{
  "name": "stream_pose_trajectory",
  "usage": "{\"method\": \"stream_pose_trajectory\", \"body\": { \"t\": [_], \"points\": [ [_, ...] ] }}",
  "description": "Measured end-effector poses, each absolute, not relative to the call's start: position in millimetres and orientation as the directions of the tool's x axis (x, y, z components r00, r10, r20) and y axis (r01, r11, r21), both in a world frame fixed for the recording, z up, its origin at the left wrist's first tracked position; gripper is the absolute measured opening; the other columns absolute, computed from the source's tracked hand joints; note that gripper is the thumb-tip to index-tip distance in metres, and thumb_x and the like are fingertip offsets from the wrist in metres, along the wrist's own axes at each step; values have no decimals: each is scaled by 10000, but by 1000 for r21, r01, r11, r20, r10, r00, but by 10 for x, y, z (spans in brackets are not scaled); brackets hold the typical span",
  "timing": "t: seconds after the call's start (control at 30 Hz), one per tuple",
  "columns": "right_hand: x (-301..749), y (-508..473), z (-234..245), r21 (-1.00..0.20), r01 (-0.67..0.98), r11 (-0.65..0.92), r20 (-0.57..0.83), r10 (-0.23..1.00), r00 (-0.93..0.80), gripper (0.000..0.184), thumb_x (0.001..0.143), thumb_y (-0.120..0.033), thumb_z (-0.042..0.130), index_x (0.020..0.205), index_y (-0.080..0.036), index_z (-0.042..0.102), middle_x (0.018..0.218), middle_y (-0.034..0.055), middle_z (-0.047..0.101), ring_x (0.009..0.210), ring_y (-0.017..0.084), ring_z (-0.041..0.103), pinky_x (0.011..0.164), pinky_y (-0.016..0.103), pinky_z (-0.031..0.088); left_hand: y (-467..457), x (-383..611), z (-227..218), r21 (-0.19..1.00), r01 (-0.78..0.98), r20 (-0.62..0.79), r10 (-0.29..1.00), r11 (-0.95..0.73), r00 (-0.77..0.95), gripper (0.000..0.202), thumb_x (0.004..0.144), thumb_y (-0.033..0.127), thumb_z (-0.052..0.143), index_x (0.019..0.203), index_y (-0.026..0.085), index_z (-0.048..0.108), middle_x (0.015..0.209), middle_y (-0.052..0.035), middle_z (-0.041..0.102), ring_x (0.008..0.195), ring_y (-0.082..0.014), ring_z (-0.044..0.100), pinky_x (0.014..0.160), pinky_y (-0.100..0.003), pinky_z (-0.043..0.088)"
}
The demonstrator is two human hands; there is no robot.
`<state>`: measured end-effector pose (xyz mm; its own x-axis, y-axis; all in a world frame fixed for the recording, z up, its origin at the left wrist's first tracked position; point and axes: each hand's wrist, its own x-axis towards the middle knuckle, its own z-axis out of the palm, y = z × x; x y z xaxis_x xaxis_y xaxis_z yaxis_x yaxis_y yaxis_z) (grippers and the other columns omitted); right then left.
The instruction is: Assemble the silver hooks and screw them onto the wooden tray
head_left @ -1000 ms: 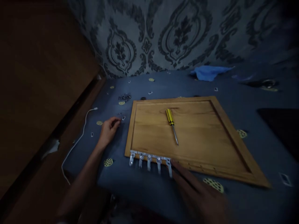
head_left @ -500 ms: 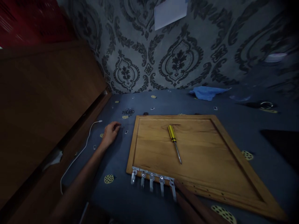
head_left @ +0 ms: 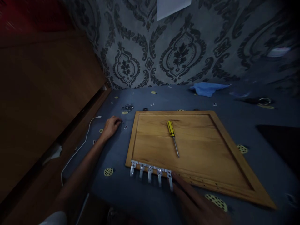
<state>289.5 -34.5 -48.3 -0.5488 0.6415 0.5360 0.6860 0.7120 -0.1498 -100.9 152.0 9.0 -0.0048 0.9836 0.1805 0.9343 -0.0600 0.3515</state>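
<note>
**Your right hand [head_left: 202,210] at the hook row [head_left: 150,170]**

Its fingertips [head_left: 174,176] meet the end hook [head_left: 169,179] at the near edge of the wooden panel [head_left: 199,140], presumably to steady it. Your left hand [head_left: 112,126] bunches its fingers at small metal pieces [head_left: 122,122]; dimness hides whether either hand grips anything. The screwdriver [head_left: 172,133] lies on the panel, probably for easy reach.

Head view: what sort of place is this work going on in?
Probably a room in a home rather than a workshop: the wall has grey, dark-patterned wallpaper, and the framed light-brown wooden panel under the yellow-handled metal screwdriver rests on a blue surface printed with yellow motifs.
</note>
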Motion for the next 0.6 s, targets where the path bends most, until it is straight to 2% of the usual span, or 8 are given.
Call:
{"method": "stream_pose_trajectory", "body": {
  "t": [0.13, 0.2, 0.27, 0.3, 0.5, 0.6],
  "points": [
    [2790, -381, -419, -203, 761, 616, 600, 692, -401, 496, 921, -7, 421, 1173, -252, 771, 1269, 68, 764, 684, 144, 774, 609, 246, 633, 1470, -1006, 116, 339, 936, 195, 980, -91, 24, 345, 998, 387, 642, 1263, 164, 629, 1257, -100, 654, 1070, -225, 671, 915, -438, 594],
    [2753, -390, -330, -244, 757, 606, 568, 722, -395, 471, 929, -23, 436, 1183, -241, 766, 1259, 82, 767, 776, 165, 792, 669, 269, 652, 1437, -999, 137, 338, 936, 200, 979, -96, 28, 283, 995, 377, 642, 1172, 156, 658, 1163, -81, 679, 1008, -206, 673, 894, -415, 586],
    [2735, -389, -223, -243, 730, 638, 547, 712, -440, 399, 938, -46, 471, 1139, -209, 774, 1238, 102, 774, 778, 168, 791, 689, 278, 660, 1407, -986, 163, 335, 939, 200, 980, -76, 8, 124, 950, 261, 620, 953, 173, 707, 937, -45, 697, 898, -205, 659, 877, -367, 549],
    [2732, -386, -173, -248, 730, 636, 549, 713, -435, 382, 941, -46, 473, 1123, -195, 774, 1233, 107, 775, 757, 163, 788, 670, 273, 657, 1394, -977, 178, 331, 941, 200, 980, -64, -4, 100, 911, 230, 617, 897, 182, 704, 887, -42, 688, 865, -212, 648, 859, -359, 536],
    [2733, -392, -8, -290, 729, 620, 458, 759, -464, 327, 945, -34, 503, 1115, -157, 754, 1301, 122, 744, 835, 181, 794, 703, 296, 659, 1333, -930, 285, 293, 956, 172, 985, -23, -29, 51, 806, 239, 600, 800, 209, 641, 864, -56, 655, 864, -259, 611, 853, -385, 481],
    [2731, -402, 25, -298, 723, 624, 459, 758, -464, 307, 931, -18, 526, 1104, -142, 747, 1285, 126, 751, 820, 180, 789, 678, 293, 648, 1253, -915, 326, 273, 962, 171, 984, -2, -47, 46, 817, 245, 601, 779, 220, 595, 850, -51, 632, 851, -260, 604, 843, -390, 468]
  ]
}}
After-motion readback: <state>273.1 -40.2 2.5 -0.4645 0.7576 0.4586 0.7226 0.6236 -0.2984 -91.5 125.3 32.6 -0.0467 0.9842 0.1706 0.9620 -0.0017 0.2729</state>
